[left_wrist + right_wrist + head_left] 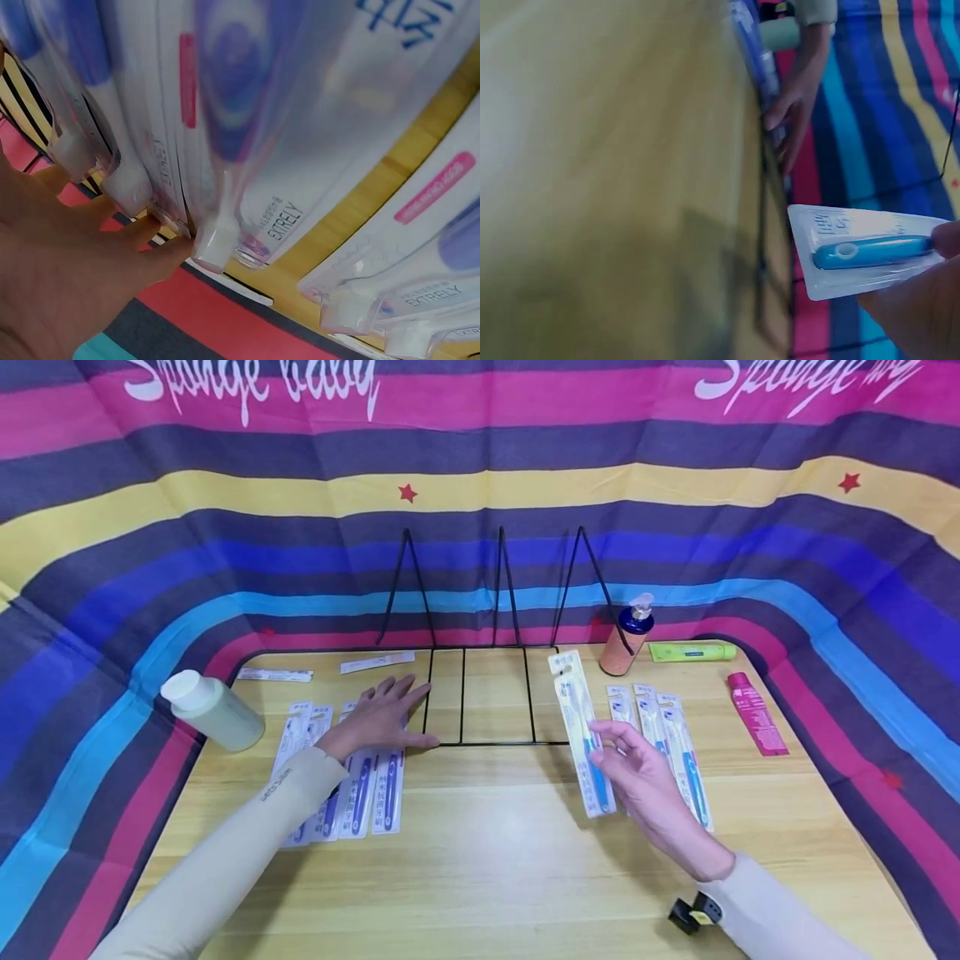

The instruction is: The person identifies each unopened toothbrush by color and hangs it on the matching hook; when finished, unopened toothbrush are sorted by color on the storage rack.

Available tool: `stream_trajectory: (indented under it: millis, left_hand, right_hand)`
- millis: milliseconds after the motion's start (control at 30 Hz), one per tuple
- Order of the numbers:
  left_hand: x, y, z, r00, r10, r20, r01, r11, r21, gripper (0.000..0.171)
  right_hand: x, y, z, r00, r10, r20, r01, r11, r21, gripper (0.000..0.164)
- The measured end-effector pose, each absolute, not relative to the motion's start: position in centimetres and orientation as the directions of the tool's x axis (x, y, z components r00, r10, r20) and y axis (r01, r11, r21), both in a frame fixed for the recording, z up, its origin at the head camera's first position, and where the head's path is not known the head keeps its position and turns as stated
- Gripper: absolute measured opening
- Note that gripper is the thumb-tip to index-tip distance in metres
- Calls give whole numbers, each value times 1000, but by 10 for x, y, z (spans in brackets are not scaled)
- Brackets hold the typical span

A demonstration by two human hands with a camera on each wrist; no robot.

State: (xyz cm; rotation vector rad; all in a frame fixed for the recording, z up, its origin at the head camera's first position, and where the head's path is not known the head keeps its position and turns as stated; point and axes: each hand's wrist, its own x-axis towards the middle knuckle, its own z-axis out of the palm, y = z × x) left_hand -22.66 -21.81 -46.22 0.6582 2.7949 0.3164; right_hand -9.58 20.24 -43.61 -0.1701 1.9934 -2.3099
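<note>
My right hand (651, 785) pinches a packaged toothbrush (581, 735) by its right side, holding it raised off the table. This pack has a blue handle (870, 252), plain in the right wrist view. My left hand (381, 717) lies with fingers spread over the upper ends of several packaged purple toothbrushes (360, 793), its thumb and fingertips near the left side of a black wire rack (502, 744). In the left wrist view the fingers reach the brush-head ends of those packs (232, 135). Three more blue toothbrush packs (678, 760) lie right of the rack, partly behind my right hand.
A pale green bottle (221, 714) stands far left. Behind the blue packs are a pump bottle (621, 639) and a green tube (692, 651); a pink tube (757, 714) lies right. Two slim white packets (377, 662) lie at the back left. Striped cloth (480, 452) surrounds the table.
</note>
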Motion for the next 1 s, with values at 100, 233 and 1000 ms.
stream_trajectory:
  millis: [100,233,1000]
  left_hand:
    - [-229,-217,-462,-863,469,-187,416,871,262,114]
    - [-228,-217,-462,-866,462,-191,405,872,275,114]
    - [-224,-217,-460,-859,475,-190,421,867,266,113]
  right_hand:
    - [-104,184,-424,-983,-116,142,-120,-176,-977,35]
    - [-114,162,-412,-957,-95,273,-247,-222,-943,37]
    - [-177,120,-396,-929,-285,236,-178,-213,-961,53]
